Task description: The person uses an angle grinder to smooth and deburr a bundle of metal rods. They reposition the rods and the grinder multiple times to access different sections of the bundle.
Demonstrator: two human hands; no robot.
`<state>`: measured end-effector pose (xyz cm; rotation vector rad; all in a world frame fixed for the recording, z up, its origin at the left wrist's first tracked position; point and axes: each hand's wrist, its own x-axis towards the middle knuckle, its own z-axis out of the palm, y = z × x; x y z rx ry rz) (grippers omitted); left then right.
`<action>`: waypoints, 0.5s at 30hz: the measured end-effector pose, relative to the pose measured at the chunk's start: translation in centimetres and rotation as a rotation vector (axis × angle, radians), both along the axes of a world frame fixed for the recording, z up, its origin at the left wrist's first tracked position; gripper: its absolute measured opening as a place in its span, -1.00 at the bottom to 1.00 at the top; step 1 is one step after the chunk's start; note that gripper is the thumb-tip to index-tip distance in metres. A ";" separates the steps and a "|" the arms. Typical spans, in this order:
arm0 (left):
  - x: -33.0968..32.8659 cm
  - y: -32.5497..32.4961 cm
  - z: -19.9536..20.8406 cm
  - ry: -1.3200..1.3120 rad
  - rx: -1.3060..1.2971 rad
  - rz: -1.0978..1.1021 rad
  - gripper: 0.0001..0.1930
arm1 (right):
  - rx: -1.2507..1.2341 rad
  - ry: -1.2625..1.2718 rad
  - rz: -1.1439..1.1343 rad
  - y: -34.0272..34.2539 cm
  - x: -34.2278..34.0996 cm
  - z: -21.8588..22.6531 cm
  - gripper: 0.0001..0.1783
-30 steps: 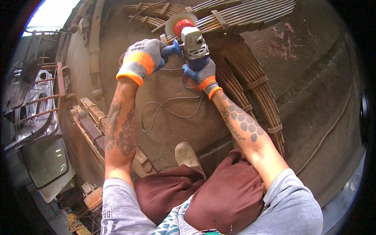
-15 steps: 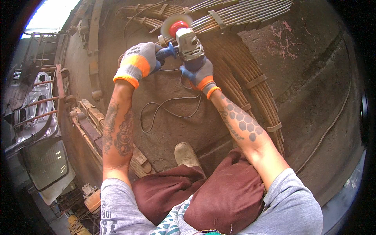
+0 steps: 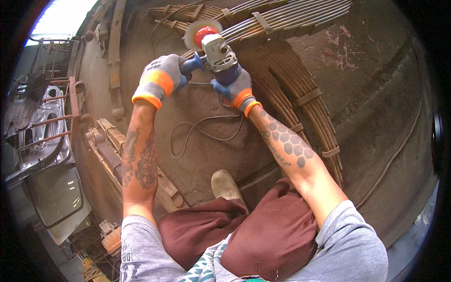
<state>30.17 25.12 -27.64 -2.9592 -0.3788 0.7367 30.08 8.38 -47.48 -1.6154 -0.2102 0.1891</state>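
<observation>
Grey angle grinder [image 3: 218, 50], disc spinning on leaf springs [image 3: 282, 21].

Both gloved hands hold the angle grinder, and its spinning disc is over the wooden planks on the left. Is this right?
Not quite. In the head view, the left hand and right hand do hold the angle grinder, but its disc is over the rusty leaf springs, not over the planks.
</observation>
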 end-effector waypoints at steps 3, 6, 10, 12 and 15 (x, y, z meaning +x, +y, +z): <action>-0.4 0.9 -0.3 -0.044 -0.015 -0.021 -0.69 | -0.014 0.040 0.010 0.3 -0.2 0.1 -0.29; -0.6 0.5 0.0 -0.043 -0.018 -0.029 -0.70 | -0.030 0.062 0.019 0.2 -0.3 0.4 -0.29; -0.1 0.6 -0.6 -0.039 -0.004 -0.011 -0.68 | 0.099 0.087 0.043 0.6 -0.3 -0.8 -0.29; -0.1 0.3 -0.5 -0.020 0.000 -0.037 -0.68 | 0.042 0.099 0.043 0.2 -0.6 -0.7 -0.29; 0.1 -0.1 1.6 0.020 0.039 -0.024 -0.66 | 0.155 0.124 0.046 0.9 -0.9 1.1 -0.28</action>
